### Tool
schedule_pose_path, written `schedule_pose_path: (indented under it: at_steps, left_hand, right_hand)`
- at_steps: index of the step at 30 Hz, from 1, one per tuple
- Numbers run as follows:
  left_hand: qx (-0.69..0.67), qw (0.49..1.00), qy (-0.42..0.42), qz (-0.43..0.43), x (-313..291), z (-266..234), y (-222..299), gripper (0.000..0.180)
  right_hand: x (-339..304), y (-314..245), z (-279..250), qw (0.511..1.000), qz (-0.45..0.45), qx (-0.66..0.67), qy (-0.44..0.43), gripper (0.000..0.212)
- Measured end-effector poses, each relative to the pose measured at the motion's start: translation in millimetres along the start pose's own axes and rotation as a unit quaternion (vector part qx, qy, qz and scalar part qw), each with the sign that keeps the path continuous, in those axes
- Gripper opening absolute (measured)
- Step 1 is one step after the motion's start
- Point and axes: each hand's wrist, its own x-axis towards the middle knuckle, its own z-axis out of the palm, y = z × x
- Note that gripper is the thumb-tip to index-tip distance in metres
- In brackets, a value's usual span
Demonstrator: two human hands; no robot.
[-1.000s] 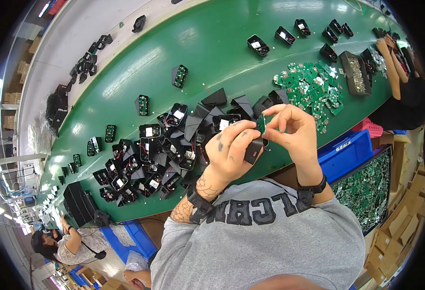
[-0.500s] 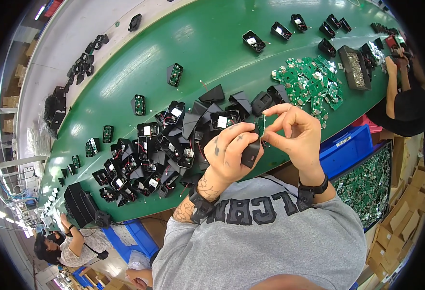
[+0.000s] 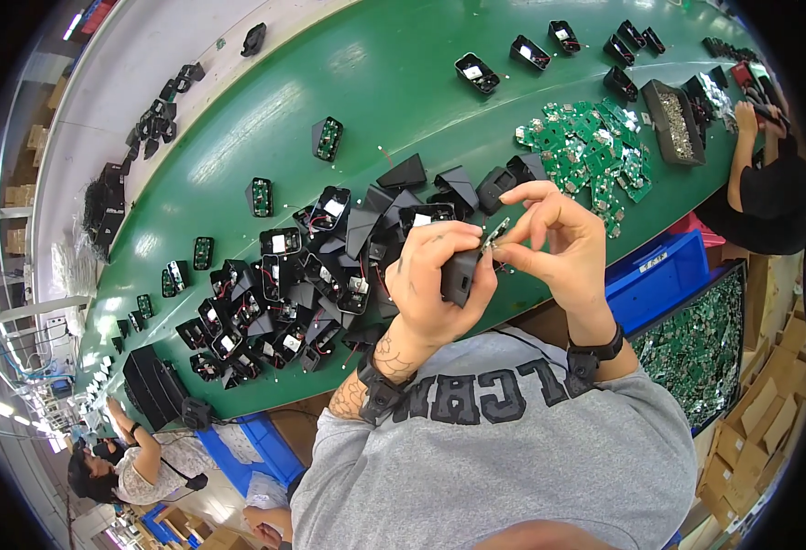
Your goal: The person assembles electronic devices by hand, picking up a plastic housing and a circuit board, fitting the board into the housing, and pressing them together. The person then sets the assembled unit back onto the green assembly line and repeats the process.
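My left hand (image 3: 435, 280) is closed around a black plastic housing (image 3: 459, 277), held tilted above the near edge of the green table. At the housing's upper end sits a small green circuit board (image 3: 497, 233), standing at a slant. My right hand (image 3: 557, 243) pinches at the board's edge with thumb and index finger, the other fingers curled loosely. Whether the board touches the inside of the housing is hidden by my fingers. Just beyond my left hand lies a heap of black housings (image 3: 361, 231), several with red wires and white blocks inside.
A pile of green circuit boards (image 3: 586, 151) lies to the right, beside a dark tray of small metal parts (image 3: 673, 124). Housings (image 3: 328, 139) stand spaced along the green surface (image 3: 403, 82). A blue bin (image 3: 659, 280) is below the right edge. Co-workers (image 3: 137, 463) are at both ends.
The circuit board has tipped from nearly upright to a slant. My left hand has turned the housing and moved it slightly left. Housings farther out have shifted a little left.
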Motion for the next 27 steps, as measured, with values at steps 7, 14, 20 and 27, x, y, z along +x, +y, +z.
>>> schedule_pose_path:
  at_steps: [7,14,20,27]
  left_hand:
    - [0.08,0.993,-0.043,0.078,0.1,-5.0,1.0,0.039]
    - [0.054,0.995,-0.058,0.053,-1.1,-5.4,0.0,0.038]
    - [-0.061,0.997,-0.044,-0.029,-3.8,-3.6,-0.8,0.032]
    - [-0.199,0.929,-0.122,-0.286,5.8,-9.2,-11.6,0.054]
  right_hand:
    - [-0.2,-14.9,-4.7,0.998,-0.003,-0.055,-0.022,0.042]
    - [1.7,4.9,-3.3,0.998,0.043,0.037,-0.03,0.036]
    - [1.6,3.7,-0.7,0.968,0.146,0.201,-0.038,0.029]
    - [13.2,10.3,-19.1,0.953,0.243,0.128,-0.124,0.019]
